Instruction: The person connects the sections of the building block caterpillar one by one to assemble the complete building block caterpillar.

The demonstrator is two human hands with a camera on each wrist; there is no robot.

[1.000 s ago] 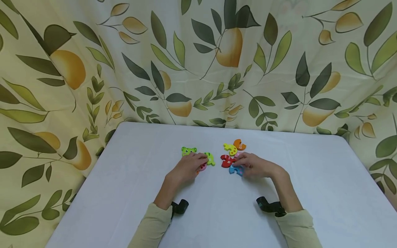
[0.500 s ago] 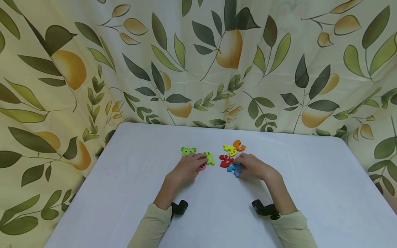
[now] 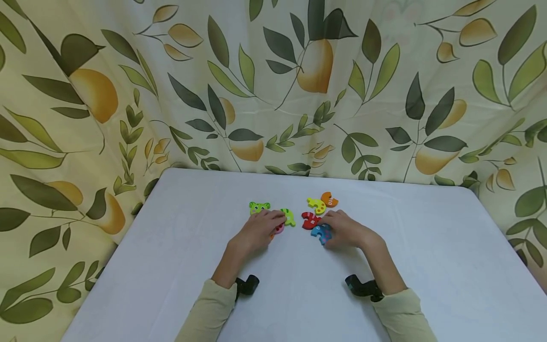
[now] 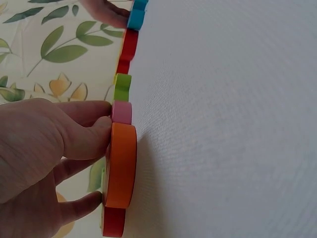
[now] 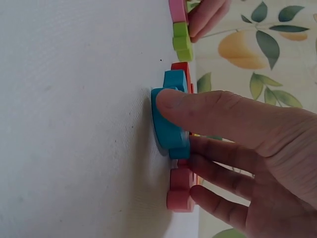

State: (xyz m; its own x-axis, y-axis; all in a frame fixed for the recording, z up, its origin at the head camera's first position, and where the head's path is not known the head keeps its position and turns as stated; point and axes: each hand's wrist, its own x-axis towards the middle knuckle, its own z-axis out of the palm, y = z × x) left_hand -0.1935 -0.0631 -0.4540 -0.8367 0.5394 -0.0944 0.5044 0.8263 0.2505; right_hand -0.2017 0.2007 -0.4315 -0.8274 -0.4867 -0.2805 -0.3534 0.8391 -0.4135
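Observation:
Small animal-shaped puzzle pieces lie on the white table. My left hand point(image 3: 258, 230) rests its fingertips on the tops of a pink piece point(image 4: 122, 112), a thick orange piece point(image 4: 122, 166) and a red piece point(image 4: 114, 221). A green piece with a face point(image 3: 259, 207) and a striped green piece point(image 3: 289, 217) lie beside that hand. My right hand point(image 3: 346, 228) pinches a blue spotted piece point(image 3: 321, 232), thumb against its near side. Its other fingers reach a pink-red piece point(image 5: 181, 191). Left of the blue piece, close against it, lies a red numbered piece point(image 3: 310, 220).
Behind the red piece are a yellow spotted piece point(image 3: 316, 205) and an orange numbered piece point(image 3: 329, 199). A curtain with leaves and fruit point(image 3: 239, 109) hangs beyond the far edge of the table point(image 3: 192, 266).
My right hand has moved slightly left, turning the blue piece and shifting it left. The red numbered piece has slid a little left too. My left hand has stayed in place.

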